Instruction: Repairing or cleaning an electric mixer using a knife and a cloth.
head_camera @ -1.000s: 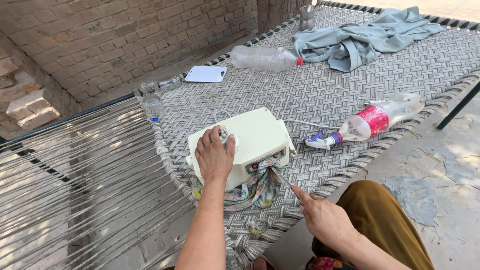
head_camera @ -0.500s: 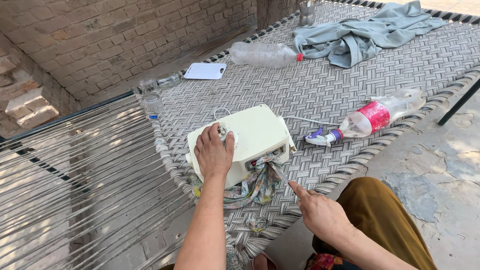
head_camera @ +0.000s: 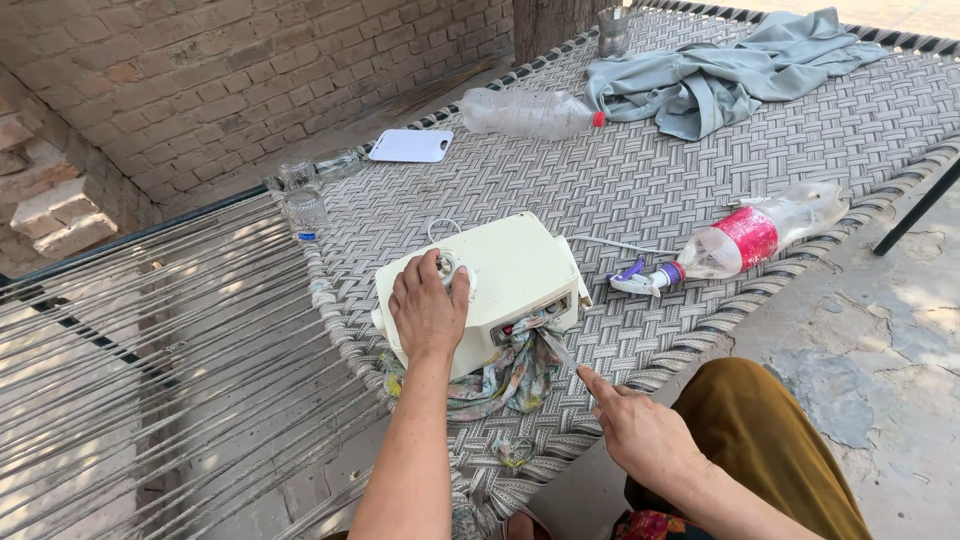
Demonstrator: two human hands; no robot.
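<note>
Under the left hand [head_camera: 430, 308], spread flat w/ fingers apart, a cream box-shaped device [head_camera: 500, 280] was pinned on the woven cot [head_camera: 640, 170], a patterned cloth [head_camera: 510, 370] hanging just below it. Right of that, the right hand [head_camera: 640, 430] was pinched round a thin rod [head_camera: 562, 352] aimed at the device's front slot. Judged best done w/ the box kept pressed & the rod fed straight. Rod tip & slot interior were hard to make out.
</note>
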